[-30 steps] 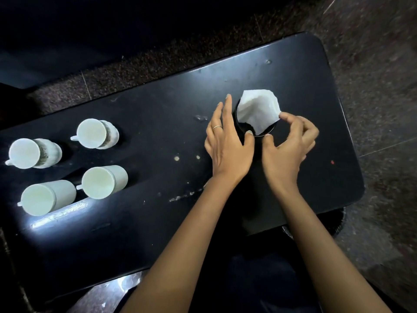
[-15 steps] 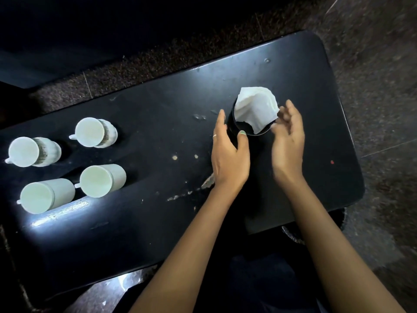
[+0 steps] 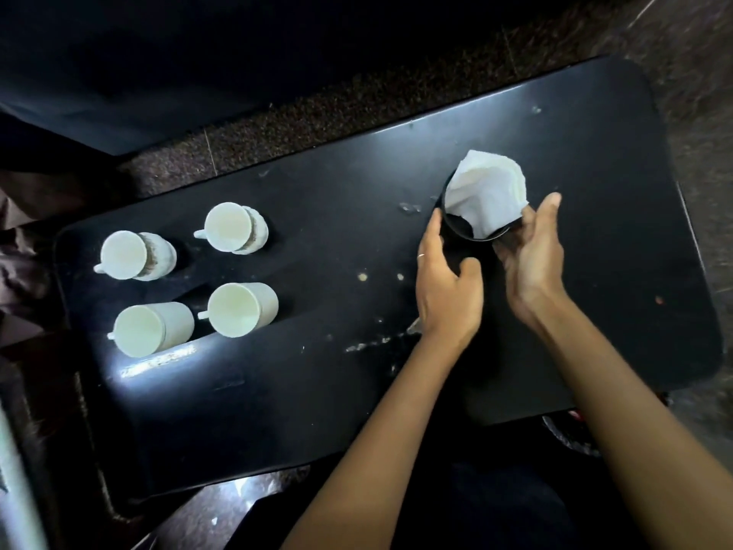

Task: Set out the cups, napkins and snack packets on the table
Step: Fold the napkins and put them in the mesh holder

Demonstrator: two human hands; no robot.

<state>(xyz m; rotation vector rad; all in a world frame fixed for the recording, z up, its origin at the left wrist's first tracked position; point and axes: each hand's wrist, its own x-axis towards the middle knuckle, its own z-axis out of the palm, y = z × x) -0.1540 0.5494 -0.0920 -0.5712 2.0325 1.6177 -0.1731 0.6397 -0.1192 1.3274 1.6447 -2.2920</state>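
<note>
The black holder (image 3: 460,228) blends into the dark table (image 3: 317,391); its lower wall is indistinct. The napkin (image 3: 486,200) hides most of the holder interior. Left-hand (image 3: 446,295) fingertips beside the holder are obscured. Both forearms are cropped at the bottom edge.

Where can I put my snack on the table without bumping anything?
The widest bare patch on the table lies between the four cups and the left hand. The strip along the near edge is free too. It is crowded around the black holder with the napkin, between the left and right hand.
</note>
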